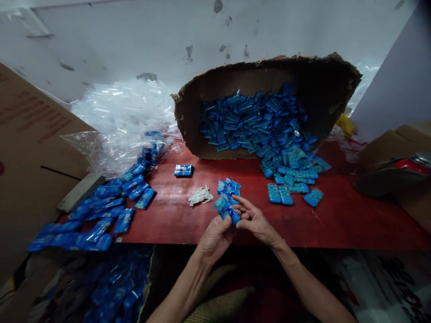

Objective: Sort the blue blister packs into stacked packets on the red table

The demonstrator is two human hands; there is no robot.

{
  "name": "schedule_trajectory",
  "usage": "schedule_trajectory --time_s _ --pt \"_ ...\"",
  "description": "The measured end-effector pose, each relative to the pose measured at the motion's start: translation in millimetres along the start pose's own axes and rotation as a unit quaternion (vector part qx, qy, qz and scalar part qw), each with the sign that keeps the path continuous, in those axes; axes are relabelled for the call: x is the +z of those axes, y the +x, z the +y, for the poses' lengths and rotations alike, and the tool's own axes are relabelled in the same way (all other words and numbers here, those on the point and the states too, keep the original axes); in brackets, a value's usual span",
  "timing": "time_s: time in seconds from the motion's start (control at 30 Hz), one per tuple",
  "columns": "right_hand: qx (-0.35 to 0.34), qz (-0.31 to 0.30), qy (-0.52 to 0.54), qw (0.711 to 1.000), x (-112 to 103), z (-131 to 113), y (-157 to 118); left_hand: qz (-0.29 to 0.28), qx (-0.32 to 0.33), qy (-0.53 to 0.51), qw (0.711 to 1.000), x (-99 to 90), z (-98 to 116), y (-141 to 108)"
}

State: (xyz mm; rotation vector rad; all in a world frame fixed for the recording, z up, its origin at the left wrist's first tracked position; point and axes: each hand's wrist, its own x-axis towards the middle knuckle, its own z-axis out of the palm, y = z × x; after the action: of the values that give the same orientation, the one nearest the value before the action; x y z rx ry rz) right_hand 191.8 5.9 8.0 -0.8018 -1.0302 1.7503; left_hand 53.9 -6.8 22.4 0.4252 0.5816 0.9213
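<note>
In front of me, a small blue packet (226,211) with a printed card or label is held between my two hands. My left hand (217,233) grips it from below, thumb on its face. My right hand (254,220) pinches the packet's right edge, its index finger reaching past the top. Just beyond my fingertips lie several flat blue printed pieces (229,185) on the red tabletop (188,224). Left of them are a crumpled white scrap (200,195) and a small dark blue printed stack (183,170).
A torn cardboard box (188,128) on its side spills blue packs of round pieces (256,119). Finished-looking blue packets (104,202) pile up at left beside clear plastic bags (124,112). Cartons (30,148) stand left; scissors-like dark handles (387,177) lie right.
</note>
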Motion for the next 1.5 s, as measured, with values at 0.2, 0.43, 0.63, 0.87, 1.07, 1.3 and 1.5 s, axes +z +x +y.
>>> schedule_trajectory --time_s 0.2,0.43,0.63,0.87,1.07,1.3,1.5 --pt "-0.002 0.011 -0.013 1.0 2.7 -1.4 0.6 0.033 0.032 -0.035 0.998 11.9 -8.9 -0.6" --pt "0.012 0.007 -0.001 1.0 -1.3 -0.5 -2.9 0.04 -0.011 -0.019 0.999 12.6 -3.5 -5.7" --pt "0.017 -0.001 0.01 1.0 -4.5 3.8 -1.8 0.043 0.02 -0.011 0.999 12.1 -7.9 -3.8" --pt "0.009 -0.057 -0.02 0.998 -10.1 2.5 -6.4 0.03 -0.019 0.002 0.999 11.7 -6.9 -7.7" --pt "-0.002 -0.032 -0.11 0.993 -6.8 -2.9 -8.8 0.012 -0.002 0.003 1.0 7.8 -5.3 -7.8" --pt "-0.004 -0.015 -0.15 0.989 4.8 -3.5 -8.2 0.075 0.022 0.03 0.996 4.4 -10.3 -5.0" --pt "-0.013 -0.029 -0.239 0.97 13.0 4.3 0.3 0.191 0.047 0.02 0.98 -20.7 19.9 -18.2"
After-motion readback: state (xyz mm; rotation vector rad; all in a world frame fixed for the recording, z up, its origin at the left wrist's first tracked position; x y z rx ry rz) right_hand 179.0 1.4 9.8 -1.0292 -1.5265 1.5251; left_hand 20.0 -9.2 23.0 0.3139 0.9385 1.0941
